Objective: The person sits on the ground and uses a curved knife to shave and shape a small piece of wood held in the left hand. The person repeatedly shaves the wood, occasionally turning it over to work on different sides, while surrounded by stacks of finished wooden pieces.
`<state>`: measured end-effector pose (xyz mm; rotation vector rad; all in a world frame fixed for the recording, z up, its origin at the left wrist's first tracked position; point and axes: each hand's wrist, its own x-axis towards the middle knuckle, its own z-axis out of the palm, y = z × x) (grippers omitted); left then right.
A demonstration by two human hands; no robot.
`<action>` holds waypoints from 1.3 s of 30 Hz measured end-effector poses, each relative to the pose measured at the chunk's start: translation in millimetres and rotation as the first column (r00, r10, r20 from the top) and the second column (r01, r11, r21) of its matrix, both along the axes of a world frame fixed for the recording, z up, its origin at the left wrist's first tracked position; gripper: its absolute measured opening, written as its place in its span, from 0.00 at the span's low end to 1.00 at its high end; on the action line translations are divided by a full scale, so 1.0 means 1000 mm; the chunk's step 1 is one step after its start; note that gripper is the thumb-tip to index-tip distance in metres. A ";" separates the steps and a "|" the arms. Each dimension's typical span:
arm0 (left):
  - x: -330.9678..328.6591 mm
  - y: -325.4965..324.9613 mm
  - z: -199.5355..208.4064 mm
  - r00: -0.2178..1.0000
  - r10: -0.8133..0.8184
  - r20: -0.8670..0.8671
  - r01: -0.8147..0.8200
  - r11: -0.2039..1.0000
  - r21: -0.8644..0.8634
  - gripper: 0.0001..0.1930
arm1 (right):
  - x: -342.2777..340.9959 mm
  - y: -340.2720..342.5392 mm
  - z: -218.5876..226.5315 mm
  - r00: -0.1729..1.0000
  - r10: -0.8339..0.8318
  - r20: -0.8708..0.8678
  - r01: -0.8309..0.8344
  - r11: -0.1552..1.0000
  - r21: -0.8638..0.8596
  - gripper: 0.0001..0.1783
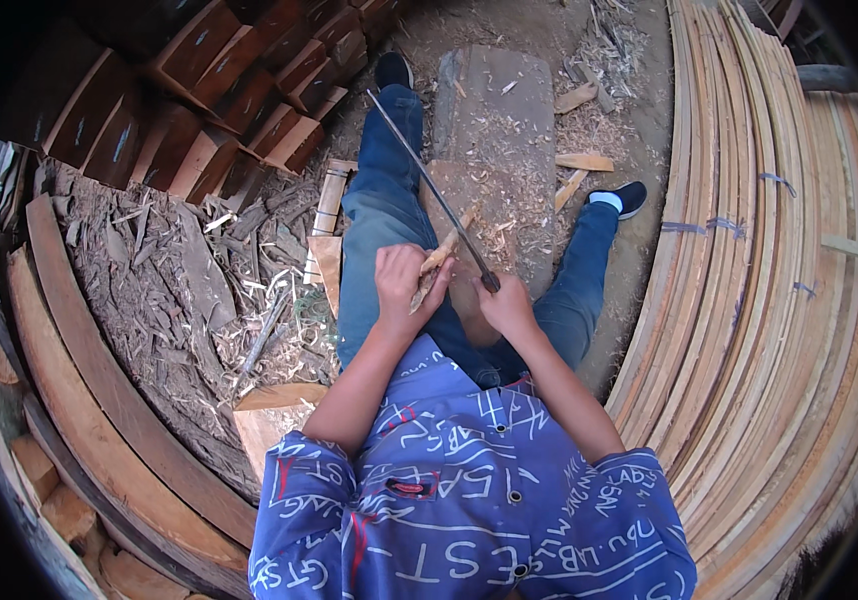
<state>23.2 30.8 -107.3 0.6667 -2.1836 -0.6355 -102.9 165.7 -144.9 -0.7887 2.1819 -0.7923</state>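
Note:
My left hand (405, 284) is closed around a short, pale, roughly cut piece of wood (441, 252), which slants up to the right over my lap. In my right hand (507, 304) is the dark handle of a long knife (419, 160). Its thin, straight blade reaches away to the far left, above my outstretched leg. Blade and wood cross each other just ahead of my hands; whether they touch I cannot tell.
A worn plank (499, 110) strewn with shavings lies between my legs. Long boards (739, 250) are stacked at the right, and dark wooden blocks (199, 150) are piled at the far left. Curved timbers (114, 390) and bark scraps (154, 270) are on the left.

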 end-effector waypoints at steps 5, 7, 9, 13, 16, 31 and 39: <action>-0.002 0.002 -0.001 1.000 0.021 0.009 -0.021 1.000 0.010 0.10 | 0.006 -0.015 0.045 1.000 0.012 -0.020 -0.014 0.993 -0.114 0.14; -0.002 0.004 0.001 1.000 -0.013 0.002 0.013 1.000 0.000 0.09 | 0.012 -0.017 0.042 1.000 -0.027 0.007 0.027 0.991 -0.127 0.14; -0.002 0.005 -0.001 1.000 0.019 -0.016 -0.019 1.000 0.011 0.08 | 0.011 -0.012 0.025 0.999 -0.040 0.011 0.040 0.998 -0.054 0.13; 0.007 0.000 -0.003 0.998 0.061 0.017 -0.062 0.997 0.056 0.07 | 0.001 -0.006 -0.003 1.000 -0.014 0.002 0.014 0.995 0.098 0.13; 0.005 -0.002 -0.005 0.997 0.080 0.014 -0.081 0.994 0.078 0.07 | 0.001 -0.012 0.015 1.000 -0.004 -0.007 0.004 0.999 0.033 0.14; 0.000 0.000 0.000 0.999 0.026 0.027 -0.027 0.998 0.054 0.07 | -0.018 -0.011 0.002 1.000 0.004 0.028 -0.009 0.988 0.157 0.13; 0.005 0.000 -0.004 0.996 0.060 0.068 -0.066 0.993 0.098 0.06 | 0.008 -0.020 -0.005 0.999 -0.022 -0.045 0.023 0.999 0.036 0.12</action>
